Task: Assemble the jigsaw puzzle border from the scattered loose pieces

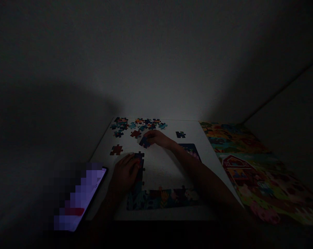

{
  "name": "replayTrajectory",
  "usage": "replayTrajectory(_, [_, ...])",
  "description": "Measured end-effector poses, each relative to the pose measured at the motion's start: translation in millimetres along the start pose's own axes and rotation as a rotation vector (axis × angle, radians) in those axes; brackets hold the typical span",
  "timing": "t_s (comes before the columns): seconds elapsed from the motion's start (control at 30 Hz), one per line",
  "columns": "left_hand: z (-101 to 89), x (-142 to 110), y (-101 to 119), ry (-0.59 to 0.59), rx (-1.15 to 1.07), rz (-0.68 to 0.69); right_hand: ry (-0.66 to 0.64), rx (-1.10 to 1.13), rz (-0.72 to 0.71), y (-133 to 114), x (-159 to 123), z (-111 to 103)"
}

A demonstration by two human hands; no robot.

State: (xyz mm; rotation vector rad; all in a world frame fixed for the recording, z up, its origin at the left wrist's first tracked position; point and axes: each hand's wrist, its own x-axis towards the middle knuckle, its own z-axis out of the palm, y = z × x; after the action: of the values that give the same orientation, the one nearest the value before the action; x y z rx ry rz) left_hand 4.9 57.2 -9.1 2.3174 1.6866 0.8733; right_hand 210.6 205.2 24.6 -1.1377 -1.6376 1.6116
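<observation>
The scene is very dark. My right hand [158, 138] reaches across a white board [167, 166] and pinches a dark puzzle piece [144, 142] near the far pile of loose pieces [137, 125]. My left hand [124, 173] lies on the left column of the joined puzzle [140, 166], fingers curled and pressing on the pieces. A finished bottom strip of the puzzle [161, 199] runs along the board's near edge.
A lit phone [80, 193] lies at the board's left. Single loose pieces lie at the left [116, 149] and the far right [180, 134]. A small joined section [190, 150] lies beside my right forearm. A colourful picture sheet [249, 166] lies to the right. A wall stands behind.
</observation>
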Motion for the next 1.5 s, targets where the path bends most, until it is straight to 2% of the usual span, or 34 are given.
replayTrajectory(0.2, [0.0, 0, -1, -0.015, 0.007, 0.004, -0.060, 0.090, -0.118, 15, 4, 20])
replayTrajectory(0.4, [1.7, 0, -1, -0.005, 0.011, 0.004, -0.030, -0.100, -0.254, 18, 2, 26])
replayTrajectory(0.67, [0.4, 1, 0, -0.001, -0.004, -0.002, -0.055, -0.169, -0.283, 23, 2, 30])
replayTrajectory(1.17, [-1.3, 0, -1, -0.015, 0.010, 0.025, -0.054, -0.542, -0.363, 8, -8, 33])
replayTrajectory(1.5, [0.2, -1, 2, -0.031, 0.068, -0.027, -0.092, -0.831, -0.462, -6, -16, 33])
